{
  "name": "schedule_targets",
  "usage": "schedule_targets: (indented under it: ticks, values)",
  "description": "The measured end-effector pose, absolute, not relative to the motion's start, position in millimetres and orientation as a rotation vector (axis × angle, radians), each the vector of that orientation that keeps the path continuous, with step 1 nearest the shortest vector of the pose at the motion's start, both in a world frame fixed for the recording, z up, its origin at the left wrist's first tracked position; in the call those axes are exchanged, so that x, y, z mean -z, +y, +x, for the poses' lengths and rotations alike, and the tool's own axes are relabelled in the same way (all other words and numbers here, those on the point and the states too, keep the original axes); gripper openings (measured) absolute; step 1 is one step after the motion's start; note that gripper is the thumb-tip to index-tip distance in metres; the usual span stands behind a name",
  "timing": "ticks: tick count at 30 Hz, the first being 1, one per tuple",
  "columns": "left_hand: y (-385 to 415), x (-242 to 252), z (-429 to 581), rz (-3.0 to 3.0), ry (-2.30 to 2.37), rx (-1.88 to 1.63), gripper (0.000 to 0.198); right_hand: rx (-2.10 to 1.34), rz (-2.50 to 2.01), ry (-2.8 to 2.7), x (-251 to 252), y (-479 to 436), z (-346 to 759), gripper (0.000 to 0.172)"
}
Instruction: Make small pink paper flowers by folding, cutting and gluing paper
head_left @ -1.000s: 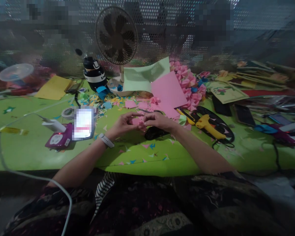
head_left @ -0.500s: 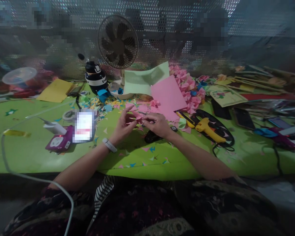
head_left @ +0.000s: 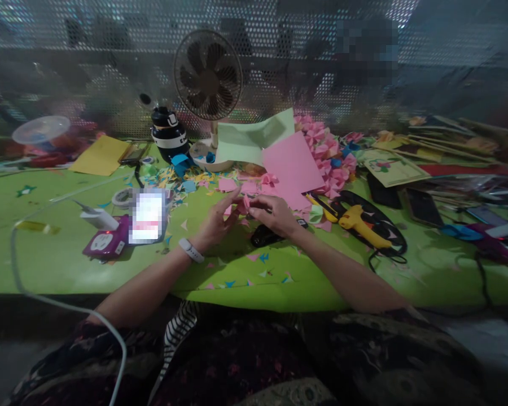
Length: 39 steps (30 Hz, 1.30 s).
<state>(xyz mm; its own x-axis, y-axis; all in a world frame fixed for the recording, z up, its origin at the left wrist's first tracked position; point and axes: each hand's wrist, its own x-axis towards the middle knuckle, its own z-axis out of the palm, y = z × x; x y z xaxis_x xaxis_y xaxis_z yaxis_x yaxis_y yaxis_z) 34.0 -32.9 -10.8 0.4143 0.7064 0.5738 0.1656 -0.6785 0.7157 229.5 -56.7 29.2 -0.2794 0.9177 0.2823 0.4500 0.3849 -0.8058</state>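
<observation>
L hand (head_left: 218, 221), R hand (head_left: 276, 215) hold pink ppr (head_left: 246, 203); btl (head_left: 167, 148) shows "E".

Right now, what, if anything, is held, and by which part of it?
A small folded pink paper piece, held at the fingertips of the left hand and right hand; which edge they grip is too small to tell.

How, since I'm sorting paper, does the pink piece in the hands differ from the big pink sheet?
The pink piece is small; the pink sheet is much larger. The piece looks bent, while the sheet looks mostly flat. The piece is hand-held; the sheet is untouched. Both are pink.
</observation>
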Motion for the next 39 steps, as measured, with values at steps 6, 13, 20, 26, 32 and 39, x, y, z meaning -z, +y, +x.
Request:
schedule_targets:
  ticks: [6,13,20,26,32,39]
  values:
    - [-31.9,11.0,32.1,2.237,0.74,-1.241,0.047,-0.771,-1.189,-1.797,-29.3,-57.6,229.2,0.026]
    - [-29.0,12.3,29.5,2.353,0.777,-1.228,0.045,-0.798,-1.228,-1.758,-22.6,-52.5,230.9,0.016]
    - [-30.8,5.7,29.8,2.276,0.765,-1.244,0.032,-0.882,-1.131,-1.646,-15.8,-49.0,229.6,0.03]
    - [-31.8,7.2,28.5,2.098,0.812,-1.256,0.014,-0.999,-1.084,-1.645,-13.7,-45.3,233.8,0.02]
    - [-33.1,6.2,29.0,2.03,0.797,-1.251,0.011,-1.14,-1.076,-1.572,-12.7,-41.9,236.3,0.023]
    - [-34.1,5.6,29.2,2.027,0.774,-1.273,0.011,-1.202,-1.036,-1.54,-11.2,-40.8,236.3,0.027]
